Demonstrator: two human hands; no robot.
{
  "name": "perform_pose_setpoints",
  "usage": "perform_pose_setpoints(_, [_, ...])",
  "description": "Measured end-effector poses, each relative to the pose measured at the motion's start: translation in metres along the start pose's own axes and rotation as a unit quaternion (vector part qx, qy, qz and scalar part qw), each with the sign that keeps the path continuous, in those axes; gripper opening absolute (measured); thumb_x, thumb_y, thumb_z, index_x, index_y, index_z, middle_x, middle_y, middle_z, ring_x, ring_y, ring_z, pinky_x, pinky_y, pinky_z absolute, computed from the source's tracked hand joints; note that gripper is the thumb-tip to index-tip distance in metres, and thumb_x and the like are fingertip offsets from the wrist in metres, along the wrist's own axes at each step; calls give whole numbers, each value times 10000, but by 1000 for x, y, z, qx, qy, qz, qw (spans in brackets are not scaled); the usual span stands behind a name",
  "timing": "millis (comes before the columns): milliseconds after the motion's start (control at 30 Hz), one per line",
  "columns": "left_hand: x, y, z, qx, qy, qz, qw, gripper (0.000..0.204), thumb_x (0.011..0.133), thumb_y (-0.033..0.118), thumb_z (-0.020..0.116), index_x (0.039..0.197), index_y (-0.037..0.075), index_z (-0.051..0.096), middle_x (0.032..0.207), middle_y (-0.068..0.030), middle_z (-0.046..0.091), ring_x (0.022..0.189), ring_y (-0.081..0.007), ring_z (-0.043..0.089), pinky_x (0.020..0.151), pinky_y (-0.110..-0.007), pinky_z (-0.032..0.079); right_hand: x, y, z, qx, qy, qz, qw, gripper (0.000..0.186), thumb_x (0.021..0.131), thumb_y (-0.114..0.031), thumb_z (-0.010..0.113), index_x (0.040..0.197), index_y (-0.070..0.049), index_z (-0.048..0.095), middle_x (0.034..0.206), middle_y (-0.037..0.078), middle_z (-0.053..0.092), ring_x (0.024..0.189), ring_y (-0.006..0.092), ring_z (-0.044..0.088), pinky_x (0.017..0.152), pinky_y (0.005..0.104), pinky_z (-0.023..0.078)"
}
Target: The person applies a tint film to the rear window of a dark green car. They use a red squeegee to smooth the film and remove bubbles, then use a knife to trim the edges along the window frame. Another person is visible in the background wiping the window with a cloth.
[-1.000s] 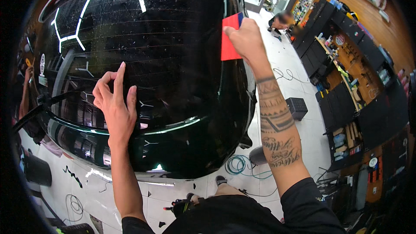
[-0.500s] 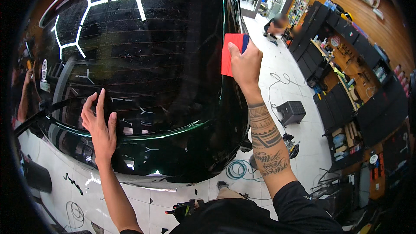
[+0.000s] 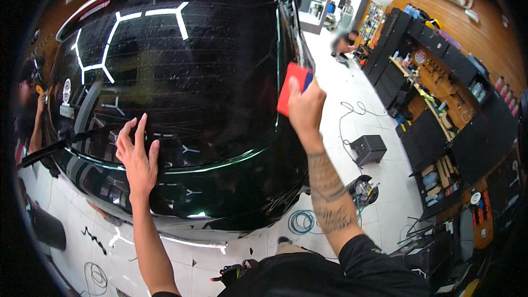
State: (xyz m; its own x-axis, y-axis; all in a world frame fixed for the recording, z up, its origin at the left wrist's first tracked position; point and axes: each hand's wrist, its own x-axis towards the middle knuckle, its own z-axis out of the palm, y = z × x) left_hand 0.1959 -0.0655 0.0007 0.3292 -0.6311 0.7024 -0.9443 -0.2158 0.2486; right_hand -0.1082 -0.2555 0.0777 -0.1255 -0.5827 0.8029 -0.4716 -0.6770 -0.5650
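The dark rear window (image 3: 220,77) of a car fills the left and middle of the view, showing droplets and bright lamp reflections. My right hand (image 3: 307,104) grips a flat red squeegee (image 3: 287,89) with a dark blue edge, thumb on its face. The squeegee is at the window's right side, by the car's dark edge trim; whether it touches cannot be told. Near the lower left of the glass is my left hand (image 3: 137,162), its fingers spread and nothing in them. Those fingertips seem to rest on or just above the surface.
A wiper arm (image 3: 44,151) sticks out at the left. On the tiled floor are a black box (image 3: 368,149), a coiled teal hose (image 3: 301,222), loose cables and a dark bin (image 3: 47,224). Black shelving with tools (image 3: 434,99) lines the right. A person (image 3: 344,44) crouches far back; another stands at left.
My right hand and the squeegee have moved down along the window's right edge. The view has shifted slightly, and the left hand appears a little further right and keeps its spread shape.
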Motion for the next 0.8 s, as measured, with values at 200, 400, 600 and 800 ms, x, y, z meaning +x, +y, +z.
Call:
perform_pose_setpoints(200, [-7, 2, -2, 27, -5, -5, 1000, 545, 1003, 370, 579, 1519, 235, 466, 1498, -103, 404, 1409, -324, 345, 1167, -506, 238, 84, 6, 43, -110, -34, -40, 993, 235, 866, -130, 718, 912, 86, 637, 852, 325, 680, 839, 491, 680, 757, 543, 542])
perform_pose_setpoints(400, [-11, 4, -3, 28, 1, -11, 1000, 546, 998, 325, 593, 1519, 221, 463, 1496, -106, 399, 1400, -330, 345, 1165, -520, 247, 112, 17, 47, -204, -132, -101, 965, 295, 815, -195, 738, 821, 90, 662, 815, 315, 665, 863, 463, 684, 789, 497, 536])
perform_pose_setpoints(600, [-6, 6, -3, 22, 8, 2, 1000, 560, 985, 270, 615, 1522, 227, 459, 1500, -107, 399, 1404, -324, 351, 1150, -502, 273, 128, 30, 48, -195, -195, -59, 960, 368, 854, -288, 752, 942, 63, 683, 932, 316, 694, 940, 455, 690, 818, 525, 555])
perform_pose_setpoints(800, [-2, 0, -4, 0, 11, 5, 1000, 572, 972, 293, 639, 1514, 218, 471, 1495, -114, 407, 1390, -328, 362, 1125, -494, 285, 60, 15, 40, -17, -5, -6, 1000, 244, 893, -169, 698, 899, 72, 658, 804, 296, 687, 785, 475, 686, 719, 547, 533])
